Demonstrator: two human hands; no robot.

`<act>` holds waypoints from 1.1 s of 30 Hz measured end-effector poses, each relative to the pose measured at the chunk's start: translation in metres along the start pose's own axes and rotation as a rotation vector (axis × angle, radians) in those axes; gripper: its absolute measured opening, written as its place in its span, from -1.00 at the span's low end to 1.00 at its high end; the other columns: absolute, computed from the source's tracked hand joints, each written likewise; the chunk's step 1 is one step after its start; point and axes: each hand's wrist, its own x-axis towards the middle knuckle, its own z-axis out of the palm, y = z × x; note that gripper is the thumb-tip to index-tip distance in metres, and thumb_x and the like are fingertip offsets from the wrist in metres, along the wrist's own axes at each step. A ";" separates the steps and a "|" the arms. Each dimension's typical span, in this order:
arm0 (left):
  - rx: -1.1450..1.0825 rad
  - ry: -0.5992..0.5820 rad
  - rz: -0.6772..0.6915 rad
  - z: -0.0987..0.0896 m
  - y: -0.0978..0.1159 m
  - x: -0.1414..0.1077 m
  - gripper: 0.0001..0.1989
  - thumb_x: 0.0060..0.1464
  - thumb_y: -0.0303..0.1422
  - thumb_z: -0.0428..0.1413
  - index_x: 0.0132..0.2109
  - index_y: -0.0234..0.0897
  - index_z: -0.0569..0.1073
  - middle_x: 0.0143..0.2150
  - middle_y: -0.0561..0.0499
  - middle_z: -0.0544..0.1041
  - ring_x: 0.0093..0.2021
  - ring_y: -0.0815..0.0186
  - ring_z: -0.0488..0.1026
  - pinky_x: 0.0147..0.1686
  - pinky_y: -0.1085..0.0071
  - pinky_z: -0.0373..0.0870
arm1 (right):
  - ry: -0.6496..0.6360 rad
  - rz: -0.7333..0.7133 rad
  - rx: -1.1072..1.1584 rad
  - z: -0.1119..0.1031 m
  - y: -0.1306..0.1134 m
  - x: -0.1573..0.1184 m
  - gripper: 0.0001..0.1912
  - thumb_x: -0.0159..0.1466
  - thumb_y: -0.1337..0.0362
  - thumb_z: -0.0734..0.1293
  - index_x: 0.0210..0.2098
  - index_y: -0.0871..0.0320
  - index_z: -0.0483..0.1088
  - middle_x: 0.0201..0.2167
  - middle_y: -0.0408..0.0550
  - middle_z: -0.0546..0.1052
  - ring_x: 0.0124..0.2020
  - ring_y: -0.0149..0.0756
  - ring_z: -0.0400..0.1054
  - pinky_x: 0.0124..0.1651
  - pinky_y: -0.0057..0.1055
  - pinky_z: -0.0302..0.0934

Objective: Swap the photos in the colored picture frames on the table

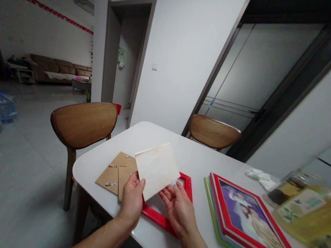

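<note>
My left hand (133,197) is closed on the lower left edge of an off-white rectangular sheet (156,168), thumb on its upper face. It looks like stiff paper or a few layers together. My right hand (180,208) is turned palm up by the sheet's lower right edge, fingers slightly curled and apart, fingertips at or touching that edge. Under the sheet and hands lies a red picture frame (158,218), partly hidden. Brown backing boards (116,175) with metal clips rest to the left, overlapping, one partly behind my left hand.
A stack of frames, topped by a red framed photo (256,226), lies on the white table (148,131) at right. Beyond it stand a bottle of yellow liquid (305,209), a jar (289,187) and a crumpled white tissue (260,177). Wooden chairs (85,124) flank the table.
</note>
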 end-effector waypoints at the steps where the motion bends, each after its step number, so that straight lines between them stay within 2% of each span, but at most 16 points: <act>1: -0.025 -0.015 -0.037 0.005 -0.005 -0.006 -0.68 -0.05 -0.39 -0.03 -0.09 -0.37 0.25 -0.13 -0.12 0.45 -0.13 0.23 0.40 -0.14 0.33 0.31 | 0.031 -0.050 -0.011 -0.003 0.000 0.002 -0.63 0.10 0.25 0.14 -0.08 0.12 0.14 -0.29 -0.09 0.48 -0.23 -0.36 0.36 -0.17 -0.38 0.26; 3: -0.027 -0.051 -0.113 0.011 -0.012 -0.015 -0.68 -0.10 -0.44 0.00 -0.12 -0.37 0.26 -0.12 -0.14 0.45 -0.11 0.21 0.38 -0.11 0.31 0.29 | 0.071 -0.111 -0.057 -0.011 -0.001 0.007 -0.65 0.08 0.27 0.12 -0.11 0.14 0.17 -0.26 -0.07 0.47 -0.19 -0.34 0.35 -0.19 -0.42 0.27; 5: 0.010 -0.094 -0.158 0.013 -0.016 -0.019 -0.63 -0.16 -0.51 0.03 -0.12 -0.37 0.24 -0.11 -0.16 0.44 -0.10 0.20 0.38 -0.07 0.30 0.26 | 0.082 -0.111 -0.138 -0.022 -0.005 0.014 -0.65 0.06 0.28 0.11 -0.15 0.18 0.20 -0.28 -0.03 0.49 -0.24 -0.30 0.37 -0.26 -0.43 0.30; 8: 0.150 -0.115 -0.170 0.005 -0.016 -0.014 -0.48 -0.17 -0.56 0.04 0.01 -0.37 0.12 -0.03 -0.21 0.37 -0.05 0.22 0.34 -0.05 0.30 0.24 | 0.079 -0.062 -0.333 -0.042 -0.017 0.025 -0.63 0.04 0.30 0.09 -0.16 0.25 0.22 -0.36 0.03 0.51 -0.37 -0.28 0.40 -0.41 -0.43 0.30; 10: 0.370 -0.099 -0.137 -0.007 -0.013 -0.006 -0.42 -0.14 -0.54 0.03 0.07 -0.37 0.06 0.05 -0.23 0.28 0.01 0.22 0.29 -0.02 0.29 0.21 | 0.074 -0.042 -0.463 -0.054 -0.024 0.032 -0.61 0.05 0.31 0.07 -0.14 0.29 0.22 -0.40 0.06 0.51 -0.43 -0.28 0.41 -0.48 -0.44 0.28; 12: 0.671 -0.119 -0.037 -0.020 -0.008 0.001 -0.45 -0.15 -0.52 0.04 0.05 -0.37 0.12 0.09 -0.22 0.23 0.07 0.20 0.20 0.05 0.25 0.10 | 0.060 -0.035 -0.553 -0.063 -0.027 0.039 -0.58 0.04 0.33 0.06 -0.11 0.32 0.21 -0.44 0.07 0.51 -0.46 -0.28 0.41 -0.51 -0.45 0.26; 14: 0.935 -0.191 0.067 -0.031 -0.003 0.006 -0.52 -0.16 -0.50 0.05 -0.01 -0.37 0.23 0.10 -0.19 0.22 0.12 0.19 0.12 0.10 0.24 0.00 | 0.045 -0.034 -0.600 -0.066 -0.025 0.043 -0.57 0.03 0.35 0.07 -0.11 0.34 0.21 -0.47 0.06 0.51 -0.48 -0.28 0.41 -0.52 -0.45 0.24; 17: 1.133 -0.318 0.092 -0.040 0.000 0.008 -0.54 -0.16 -0.46 0.04 -0.02 -0.36 0.26 0.09 -0.17 0.24 0.11 0.19 0.12 0.09 0.25 0.02 | 0.034 -0.046 -0.636 -0.063 -0.017 0.048 -0.57 0.01 0.37 0.08 -0.13 0.33 0.24 -0.49 0.04 0.52 -0.49 -0.27 0.40 -0.53 -0.45 0.23; 20: 1.203 -0.425 0.107 -0.041 0.000 0.005 -0.54 -0.15 -0.43 0.04 -0.01 -0.32 0.25 0.08 -0.13 0.25 0.11 0.18 0.13 0.09 0.24 0.02 | 0.022 -0.063 -0.692 -0.057 -0.010 0.051 -0.58 0.00 0.38 0.08 -0.15 0.33 0.28 -0.50 0.04 0.52 -0.49 -0.27 0.40 -0.53 -0.46 0.22; 22: 1.223 -0.457 0.126 -0.040 0.000 0.004 -0.54 -0.15 -0.43 0.04 -0.01 -0.30 0.26 0.08 -0.11 0.26 0.11 0.19 0.12 0.09 0.24 0.00 | 0.015 -0.078 -0.745 -0.055 -0.007 0.052 -0.59 -0.01 0.38 0.08 -0.18 0.34 0.31 -0.51 0.04 0.51 -0.49 -0.27 0.40 -0.52 -0.46 0.22; 27: 1.254 -0.474 0.097 -0.039 0.004 0.003 -0.53 -0.14 -0.41 0.04 0.00 -0.33 0.25 0.10 -0.15 0.23 0.11 0.17 0.12 0.10 0.22 -0.02 | 0.036 -0.128 -0.925 -0.053 -0.006 0.052 -0.59 0.02 0.35 0.05 -0.20 0.34 0.34 -0.52 0.04 0.51 -0.45 -0.26 0.40 -0.47 -0.46 0.22; 33: 1.284 -0.476 0.090 -0.035 0.002 -0.005 -0.51 -0.15 -0.36 0.06 0.01 -0.30 0.26 0.12 -0.13 0.21 0.12 0.13 0.11 0.12 0.19 -0.08 | 0.114 -0.220 -1.252 -0.046 -0.015 0.049 -0.61 0.03 0.26 0.09 -0.23 0.32 0.36 -0.32 0.17 0.48 -0.29 -0.18 0.36 -0.26 -0.36 0.17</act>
